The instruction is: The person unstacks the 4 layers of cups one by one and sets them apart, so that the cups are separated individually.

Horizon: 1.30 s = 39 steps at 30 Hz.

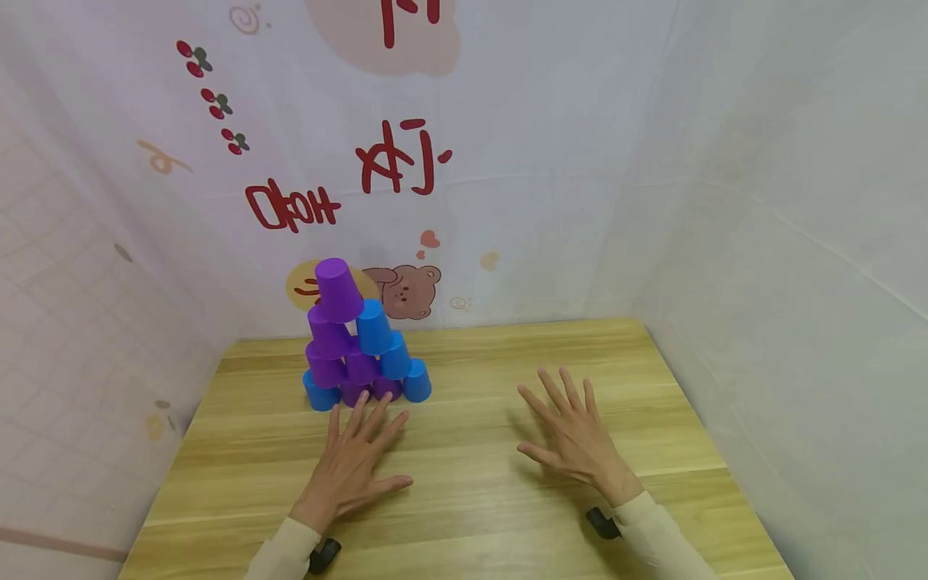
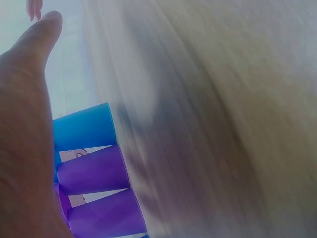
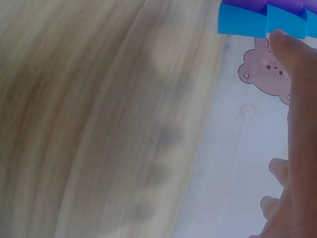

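Upside-down blue and purple cups form a pyramid at the back left of the table, with a single purple cup (image 1: 339, 290) on top. Its bottom row has a blue cup (image 1: 417, 382) at the right end and another blue cup (image 1: 321, 391) at the left end, with purple ones between. My left hand (image 1: 351, 474) is spread palm down in front of the pyramid; its fingertips overlap the bottom row in the head view. Well to the right, my right hand (image 1: 576, 443) is spread over the table, holding nothing. Blue cups (image 3: 242, 21) also show in the right wrist view.
The wood-grain table (image 1: 478, 515) ends at a white printed cloth (image 1: 536, 242) at the back. More white cloth hangs at the left (image 1: 94, 362) and right sides. A dark device (image 1: 603, 523) sits at my right wrist, a similar one (image 1: 324, 556) at my left.
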Tool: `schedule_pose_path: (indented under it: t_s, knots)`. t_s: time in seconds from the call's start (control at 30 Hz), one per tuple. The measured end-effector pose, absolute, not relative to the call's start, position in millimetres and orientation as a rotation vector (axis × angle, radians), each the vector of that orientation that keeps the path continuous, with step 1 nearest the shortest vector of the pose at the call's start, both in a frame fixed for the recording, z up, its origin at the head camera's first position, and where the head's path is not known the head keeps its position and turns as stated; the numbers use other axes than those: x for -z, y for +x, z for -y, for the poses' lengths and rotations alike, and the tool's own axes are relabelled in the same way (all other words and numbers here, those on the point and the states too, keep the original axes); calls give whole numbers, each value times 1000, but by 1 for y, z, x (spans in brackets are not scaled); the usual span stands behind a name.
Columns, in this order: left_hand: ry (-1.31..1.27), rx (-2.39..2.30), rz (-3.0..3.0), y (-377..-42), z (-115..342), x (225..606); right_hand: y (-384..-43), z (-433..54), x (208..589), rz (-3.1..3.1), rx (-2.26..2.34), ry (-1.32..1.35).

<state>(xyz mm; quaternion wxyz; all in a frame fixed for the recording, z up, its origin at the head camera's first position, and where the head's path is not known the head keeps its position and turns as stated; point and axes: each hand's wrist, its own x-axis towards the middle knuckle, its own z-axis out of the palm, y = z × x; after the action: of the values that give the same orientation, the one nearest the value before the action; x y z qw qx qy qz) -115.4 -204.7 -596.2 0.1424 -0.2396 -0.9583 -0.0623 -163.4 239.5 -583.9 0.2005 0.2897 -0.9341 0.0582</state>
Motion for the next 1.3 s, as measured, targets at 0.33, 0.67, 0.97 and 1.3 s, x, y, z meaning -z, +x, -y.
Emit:
schedule_pose_path:
  t_s: [0.33,0.67,0.97,1.3]
  knots:
    - [-671,244,2762,-113,213,592,-166,-234,578,2562,-199,845]
    - [-622,261,2775,-111,226,581,-172,-228,566,2556,-195,876]
    - [-589,347,2665,-113,246,570,-179,-215,549,2571,-190,919]
    - [-448,628,2556,-114,268,569,-193,-197,534,2494,-259,961]
